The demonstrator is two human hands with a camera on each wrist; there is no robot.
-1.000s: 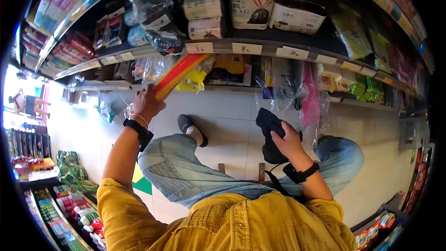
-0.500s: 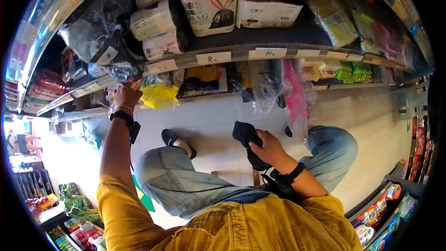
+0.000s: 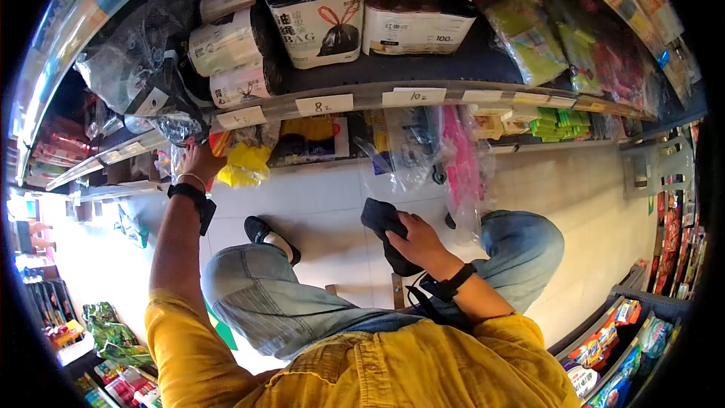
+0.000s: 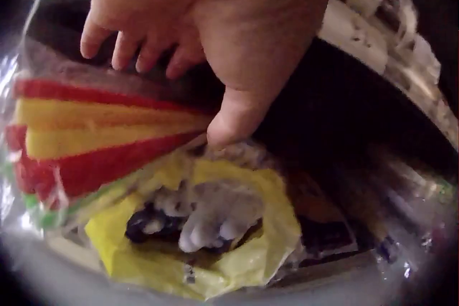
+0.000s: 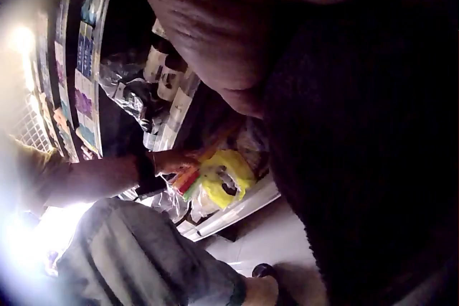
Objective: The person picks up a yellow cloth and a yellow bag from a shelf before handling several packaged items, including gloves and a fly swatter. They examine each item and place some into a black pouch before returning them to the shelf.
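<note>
My left hand (image 3: 200, 160) is at the lower shelf, its fingers apart and fairly straight. In the left wrist view its thumb tip meets the narrow end of a red-and-yellow striped bundle (image 4: 93, 130) in clear plastic. Beside the bundle lies a yellow plastic bag (image 4: 115, 231), open at the top, with grey-white and dark glove-like pieces (image 4: 215, 216) inside. My right hand (image 3: 423, 242) grips a folded black cloth item (image 3: 387, 230) over my lap. That cloth fills much of the right wrist view (image 5: 358, 134) as a dark mass with a fuzzy edge.
Above my hands runs a shelf edge (image 3: 287, 109) with price cards. On it stand packs of rubbish bags (image 3: 317, 34) and a clear-wrapped dark package (image 3: 143, 79). A pink item in clear plastic (image 3: 461, 159) hangs below. Stocked racks (image 3: 604, 340) stand at both sides.
My left hand has brought the striped bundle down and left onto the lower shelf and loosened its fingers. The head view has shifted; my right hand still holds the black cloth.
</note>
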